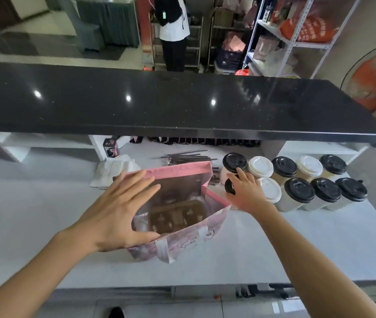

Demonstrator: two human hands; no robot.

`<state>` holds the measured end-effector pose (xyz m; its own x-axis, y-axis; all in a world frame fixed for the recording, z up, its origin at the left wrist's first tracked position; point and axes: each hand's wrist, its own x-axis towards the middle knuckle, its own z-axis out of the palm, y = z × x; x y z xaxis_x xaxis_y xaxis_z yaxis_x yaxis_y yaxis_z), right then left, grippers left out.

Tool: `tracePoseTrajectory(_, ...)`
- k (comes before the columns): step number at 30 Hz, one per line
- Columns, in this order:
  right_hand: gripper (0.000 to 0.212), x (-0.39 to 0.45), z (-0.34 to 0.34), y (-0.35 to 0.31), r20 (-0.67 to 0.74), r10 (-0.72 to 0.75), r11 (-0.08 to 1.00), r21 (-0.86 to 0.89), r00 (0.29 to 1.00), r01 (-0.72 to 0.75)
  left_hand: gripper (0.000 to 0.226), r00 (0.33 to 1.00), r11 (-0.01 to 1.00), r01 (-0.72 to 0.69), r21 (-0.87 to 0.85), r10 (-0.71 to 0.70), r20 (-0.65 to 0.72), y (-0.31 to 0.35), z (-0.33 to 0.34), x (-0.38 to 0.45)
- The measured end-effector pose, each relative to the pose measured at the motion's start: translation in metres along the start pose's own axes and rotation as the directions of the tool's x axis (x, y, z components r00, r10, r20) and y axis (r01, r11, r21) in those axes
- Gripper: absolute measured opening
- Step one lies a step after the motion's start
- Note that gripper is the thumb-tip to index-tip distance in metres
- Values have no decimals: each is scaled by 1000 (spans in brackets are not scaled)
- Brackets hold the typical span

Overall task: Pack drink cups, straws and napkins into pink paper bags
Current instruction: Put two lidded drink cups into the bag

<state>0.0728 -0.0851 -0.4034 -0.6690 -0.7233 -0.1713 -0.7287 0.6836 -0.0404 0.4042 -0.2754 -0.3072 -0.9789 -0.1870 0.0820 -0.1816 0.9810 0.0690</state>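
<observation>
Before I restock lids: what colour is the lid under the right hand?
Black, on the lidded plastic drink cup under the right hand; head view.

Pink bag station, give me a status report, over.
Left hand open, fingers holding the pink bag mouth apart. Right hand gripping a black-lidded cup beside the bag. Cup carrier inside, no cups loaded. Path clear.

A white worktop (pixel 45 237) carries everything, set under a raised black counter (pixel 159 104). On it stands an open pink paper bag (pixel 189 239), upright, near the middle. To its right sit lidded drink cups (pixel 299 191) in two rows — black lids and white lids mixed, packed close together. Behind the bag lies a loose heap of dark straws (pixel 187 157); to its left — a pile of white napkins (pixel 113 171). A small dark box (pixel 111 148) stands at the back.
</observation>
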Motion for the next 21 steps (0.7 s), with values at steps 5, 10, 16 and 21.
tracePoseTrajectory(5,64,-18,-12,-1,-124,-24,997,63,992,33,112,997,999,37,-3,-37,64,5,-4,-2)
tracePoseTrajectory(10,59,-60,-68,-12,-497,18,971,215,867,103,114,990,999,36,-3,-36,133,1,-8,2)
tracePoseTrajectory(16,67,-117,-150,-59,-698,116,873,411,707,263,116,988,999,39,8,-40,148,2,-9,5)
tracePoseTrajectory(21,65,-149,-163,-120,-538,-64,773,505,841,383,108,997,994,82,-71,-83,-9,3,-8,-1)
